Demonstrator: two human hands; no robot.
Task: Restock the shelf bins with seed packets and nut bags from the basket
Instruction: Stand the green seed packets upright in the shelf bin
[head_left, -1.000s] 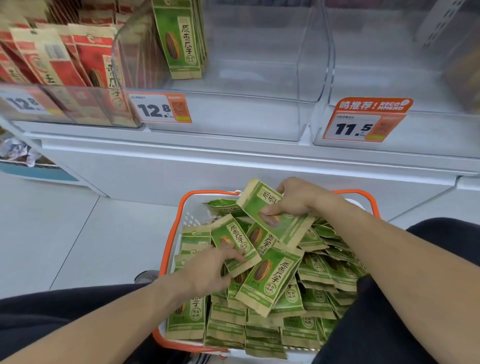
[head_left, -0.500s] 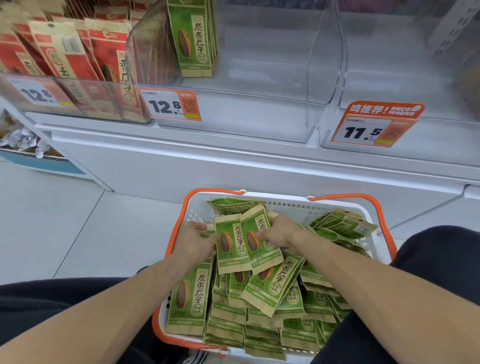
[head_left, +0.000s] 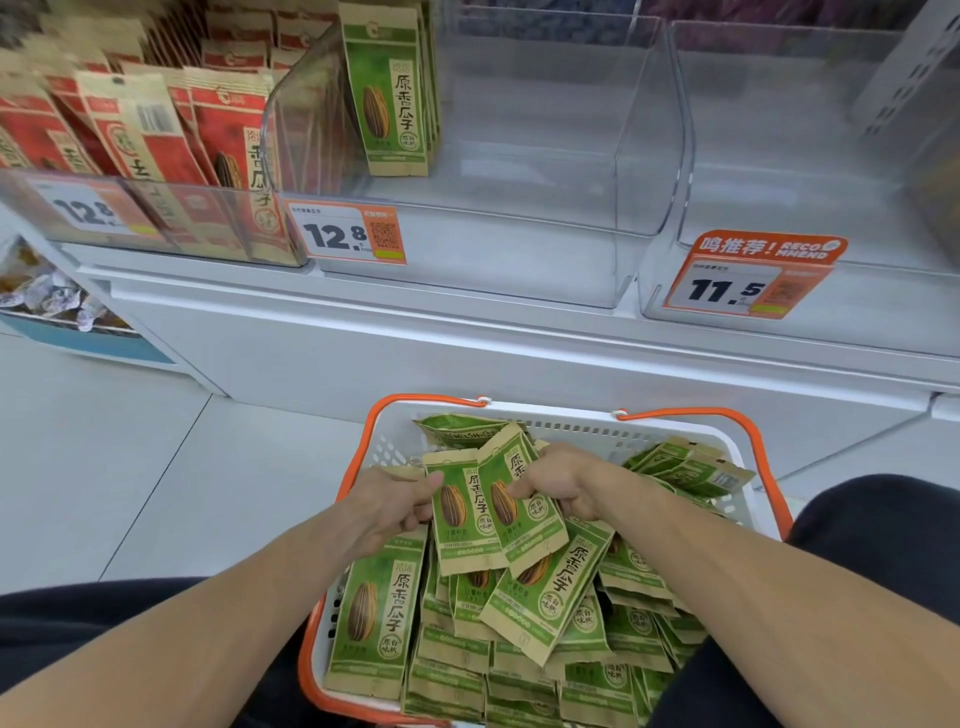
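Observation:
A white basket (head_left: 587, 431) with orange handles sits on the floor between my knees, full of several green seed packets (head_left: 550, 587). My left hand (head_left: 384, 506) pinches the left edge of one upright green packet (head_left: 457, 514). My right hand (head_left: 561, 480) grips a second green packet (head_left: 511, 512) that overlaps the first. Both hands are over the middle of the basket. Above, a clear shelf bin (head_left: 519, 228) holds a few of the same green packets (head_left: 387, 93) standing at its back left.
A bin of red seed packets (head_left: 171, 150) stands left of the green one. Another clear bin (head_left: 810, 208) with an 11.5 price tag (head_left: 748, 280) is at the right. Wrapped sweets (head_left: 47, 299) lie lower left. White floor tiles (head_left: 130, 467) lie left of the basket.
My right hand came down from above the basket's far side to the middle with its packet. My left hand took hold of another packet, and the two now stand side by side.

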